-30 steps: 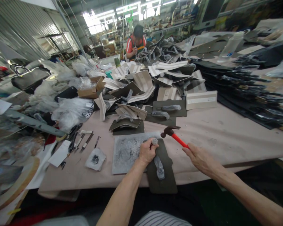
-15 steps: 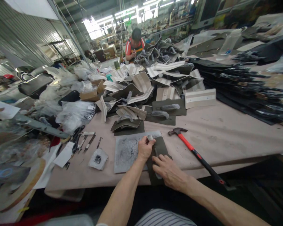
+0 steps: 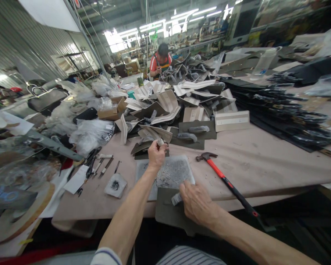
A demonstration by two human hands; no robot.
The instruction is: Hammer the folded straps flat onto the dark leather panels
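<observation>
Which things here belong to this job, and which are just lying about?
In the job:
left hand holding a small cylindrical tool
right hand at the plastic-wrapped handle of the olive panel
speckled slab
probably the claw hammer

Apparently just lying about:
dark handbag
cardboard box
clear plastic jug

The dark panel [image 3: 169,214] has swung crosswise, uncovering more slab [image 3: 176,171].

Hammer [image 3: 223,177] right of slab [image 3: 174,171], perhaps partly off table [image 3: 278,162]
</observation>
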